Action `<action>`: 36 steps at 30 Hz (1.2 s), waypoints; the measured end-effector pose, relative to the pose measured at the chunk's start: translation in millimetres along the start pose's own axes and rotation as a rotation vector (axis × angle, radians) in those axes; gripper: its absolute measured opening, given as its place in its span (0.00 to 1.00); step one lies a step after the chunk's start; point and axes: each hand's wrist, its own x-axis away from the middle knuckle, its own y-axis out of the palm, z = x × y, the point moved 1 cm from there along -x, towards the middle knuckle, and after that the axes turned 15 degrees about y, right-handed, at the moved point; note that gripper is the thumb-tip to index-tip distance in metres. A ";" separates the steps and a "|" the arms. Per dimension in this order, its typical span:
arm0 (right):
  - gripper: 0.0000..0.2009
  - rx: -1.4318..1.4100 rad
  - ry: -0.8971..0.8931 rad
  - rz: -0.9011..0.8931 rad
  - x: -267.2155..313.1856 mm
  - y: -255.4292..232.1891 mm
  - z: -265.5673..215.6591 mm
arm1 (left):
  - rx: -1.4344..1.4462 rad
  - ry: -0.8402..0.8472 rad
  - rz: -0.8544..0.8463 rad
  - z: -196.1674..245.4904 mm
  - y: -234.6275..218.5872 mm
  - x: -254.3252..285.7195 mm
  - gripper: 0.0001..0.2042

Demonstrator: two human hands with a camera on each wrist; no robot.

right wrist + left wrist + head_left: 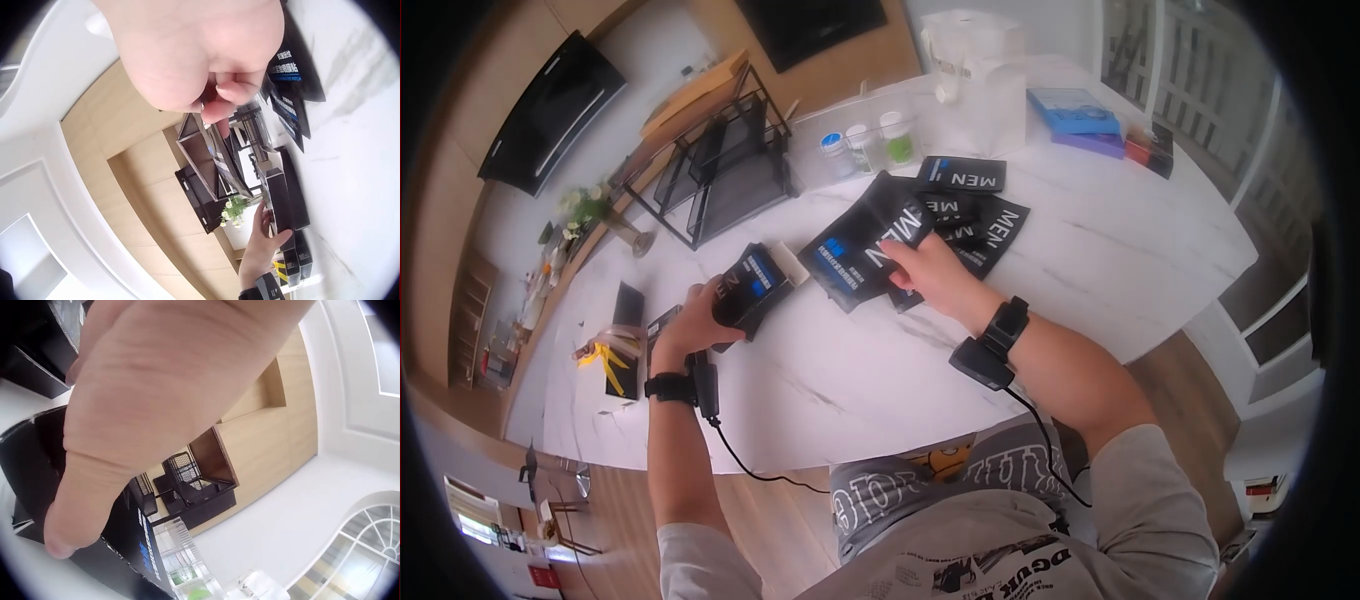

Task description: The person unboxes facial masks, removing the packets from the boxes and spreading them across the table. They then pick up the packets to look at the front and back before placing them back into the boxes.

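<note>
Packet (867,240) labelled MEN — pinched by the right hand (935,277); the left hand (692,325) grips a black box (752,290).

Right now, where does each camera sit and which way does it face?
Head: on the head, facing forward and down at the table; left hand, right hand, shirt, trousers show.
Left wrist: on that wrist, looking past the left hand toward the rack; only that hand shows.
Right wrist: on that wrist, facing past the right hand to the left one.
Head and right wrist share flowers and both hands.
</note>
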 end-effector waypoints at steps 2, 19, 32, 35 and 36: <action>0.07 -0.037 -0.003 -0.048 -1.4 -4.6 0.5 | 0.018 0.080 0.077 5.4 5.0 0.1 0.51; 0.12 -0.015 -0.120 0.106 -5.3 -0.4 6.7 | -0.015 0.479 0.298 91.9 21.8 11.8 0.50; 0.12 0.285 -0.317 0.393 -5.5 -3.9 -2.7 | 0.024 0.406 0.375 99.7 36.4 12.0 0.49; 0.11 0.621 -0.188 0.202 2.6 3.5 -2.7 | 0.036 0.417 0.366 106.1 39.8 11.3 0.49; 0.12 0.675 -0.269 0.181 -2.9 2.7 8.8 | 0.031 0.421 0.365 109.7 39.8 11.1 0.49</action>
